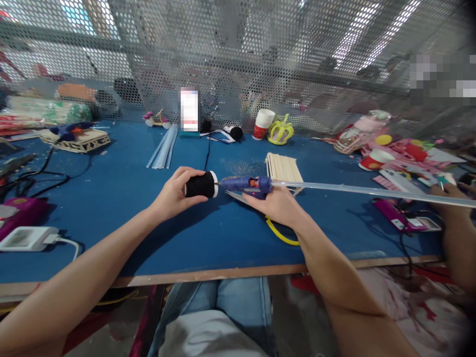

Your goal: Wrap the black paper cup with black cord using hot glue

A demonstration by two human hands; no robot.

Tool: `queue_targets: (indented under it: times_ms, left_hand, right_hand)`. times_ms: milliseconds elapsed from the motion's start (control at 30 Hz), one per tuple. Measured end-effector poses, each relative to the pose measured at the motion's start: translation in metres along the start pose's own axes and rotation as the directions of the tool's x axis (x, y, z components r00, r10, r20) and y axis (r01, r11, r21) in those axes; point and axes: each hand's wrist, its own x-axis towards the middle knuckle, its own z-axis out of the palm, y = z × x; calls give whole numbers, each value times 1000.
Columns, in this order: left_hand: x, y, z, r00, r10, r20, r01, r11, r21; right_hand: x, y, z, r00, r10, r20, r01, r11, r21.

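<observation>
My left hand (173,191) is closed round a black spool (199,186) with a white end, lying on its side above the blue table (130,188). In my right hand (280,206) is a blue glue gun (243,184). Its nozzle meets the white end of the spool, or comes very close to it. A long clear glue stick (357,190) runs out of the gun's back toward the right edge. Behind my right hand lies a slatted piece of pale wooden sticks (284,167). A yellow strip (280,233) shows below that hand.
Clear glue sticks (163,148) and a phone (189,109) are at the back. Paper cups (263,124) stand beside a yellow-green crown-like craft (280,131). Purple power strips (28,215) and cables flank me. Another person's hand (448,196) is at right; a perforated metal screen (230,59) stands behind.
</observation>
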Motion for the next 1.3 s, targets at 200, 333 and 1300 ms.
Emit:
queue_targets:
  times_ms: [200, 333, 1300]
  left_hand:
    - [1, 4, -1, 998, -64, 24, 64, 998, -9]
    - [1, 3, 1, 994, -109, -5, 109, 994, -11]
    - [-4, 11, 2, 991, 98, 91, -98, 995, -7]
  right_hand:
    - [-1, 1, 0, 1000, -6, 1, 6, 1000, -26]
    - [-1, -2, -2, 1000, -9, 12, 10, 1000, -21]
    - [4, 5, 3, 998, 66, -2, -66, 998, 12]
